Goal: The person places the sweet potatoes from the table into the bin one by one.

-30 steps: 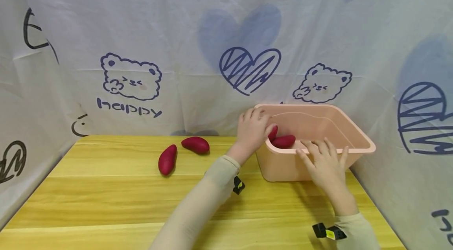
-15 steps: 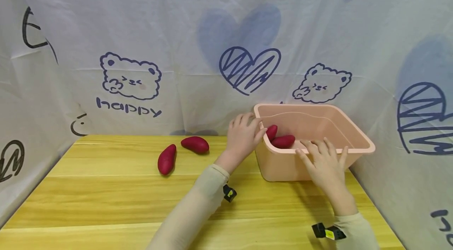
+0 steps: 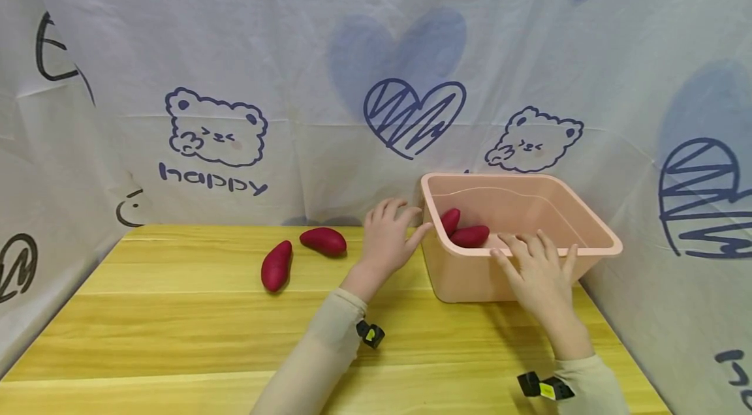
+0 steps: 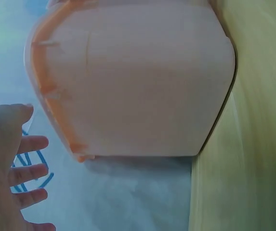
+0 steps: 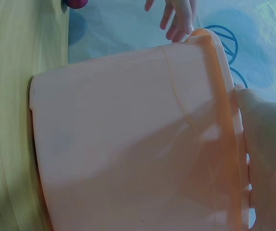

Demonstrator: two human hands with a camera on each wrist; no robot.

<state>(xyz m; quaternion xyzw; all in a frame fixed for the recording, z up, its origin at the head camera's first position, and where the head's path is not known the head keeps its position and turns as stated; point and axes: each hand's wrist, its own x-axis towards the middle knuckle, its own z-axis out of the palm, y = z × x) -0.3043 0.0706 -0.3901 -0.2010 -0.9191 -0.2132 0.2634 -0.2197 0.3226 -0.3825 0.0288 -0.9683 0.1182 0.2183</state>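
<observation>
My left hand [image 3: 384, 237], fingers spread and holding nothing, is just left of a pink plastic bin [image 3: 478, 278]. In the left wrist view its fingers [image 4: 34, 172] show apart from the bin's side wall [image 4: 142, 82]. My right hand [image 3: 540, 278] lies at the bin's near rim, its fingers reaching over the edge, as the right wrist view also shows along the rim [image 5: 227, 125]. Inside the bin, at its left end, are two dark red sweet potatoes, one upright-leaning [image 3: 450, 220] and one flat [image 3: 470, 236]. Two more sweet potatoes [image 3: 277, 266] [image 3: 324, 241] lie on the table, left of my left hand.
The wooden table [image 3: 176, 337] carries the bin at its back right. White cloth [image 3: 305, 76] with blue hearts and bear drawings hangs behind and along both sides. A black wrist camera mount [image 3: 370, 334] sits below the left sleeve, another [image 3: 545, 387] beside the right one.
My left hand has come off the bin's left rim and moved left and slightly down. My right hand, the bin and the sweet potatoes have stayed in place.
</observation>
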